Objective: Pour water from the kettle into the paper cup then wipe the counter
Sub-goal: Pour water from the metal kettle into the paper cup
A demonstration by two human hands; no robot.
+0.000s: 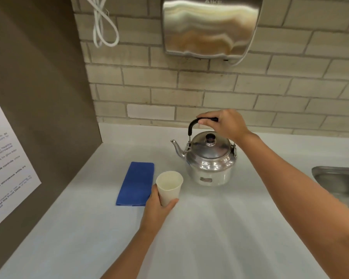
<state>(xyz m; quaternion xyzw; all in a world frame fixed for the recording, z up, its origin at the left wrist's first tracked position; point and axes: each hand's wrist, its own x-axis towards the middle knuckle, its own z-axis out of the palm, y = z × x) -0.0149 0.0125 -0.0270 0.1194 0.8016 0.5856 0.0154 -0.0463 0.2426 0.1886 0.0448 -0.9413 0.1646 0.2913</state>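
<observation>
A shiny steel kettle [209, 160] stands on the white counter [220, 228], its spout pointing left and its lid on. My right hand [224, 122] is closed around the kettle's black handle from above. My left hand [157, 208] holds a white paper cup [169, 186] upright, just left of and in front of the kettle, tilted slightly toward me. The cup looks empty inside. A folded blue cloth [136, 183] lies flat on the counter, right beside the cup on its left.
A brown panel [38, 107] with a printed notice walls off the left side. A steel sink [343, 186] begins at the right edge. A metal hand dryer [210, 27] and a looped white cable [103, 27] hang on the tiled wall behind.
</observation>
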